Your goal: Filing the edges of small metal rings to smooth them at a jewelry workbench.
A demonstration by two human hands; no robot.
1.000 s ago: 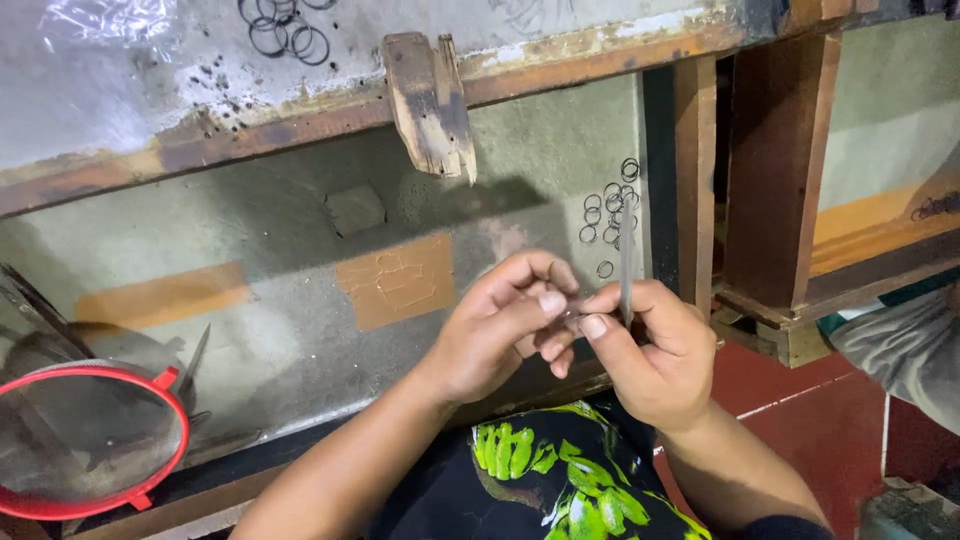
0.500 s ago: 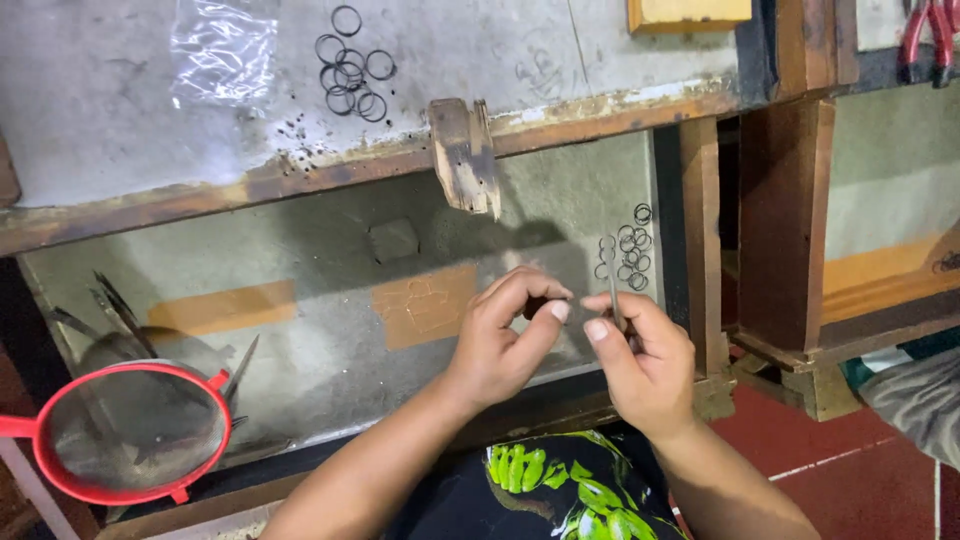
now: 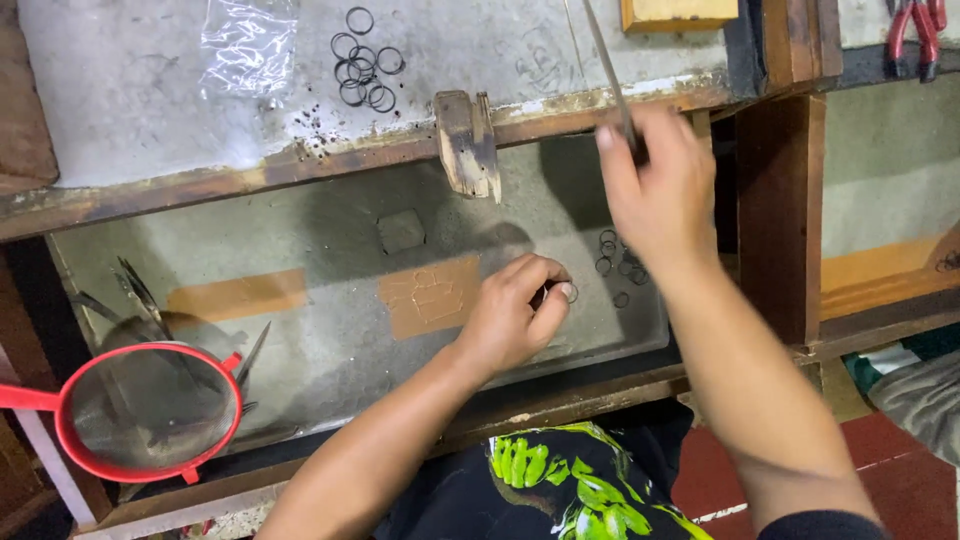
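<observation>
Two bare hands at a worn workbench, one pinching a small ring, the other lifting a thin metal rod.

The wooden bench peg is the landmark here. Below it and to the right, over the grey tray, the left hand has its fingers closed, with thumb and forefinger pinching a small ring. To the right of the peg and higher than the left hand, the right hand is closed around a thin metal rod; the long axis of the rod runs up and slightly left, away from the ring. The ring lies below and left of the right hand, so the left hand is clearly nearer to it. Some loose rings lie on the tray between the two hands, and more dark rings rest on the bench top, above and left of the peg. A red sieve sits far to the lower left of the peg.
</observation>
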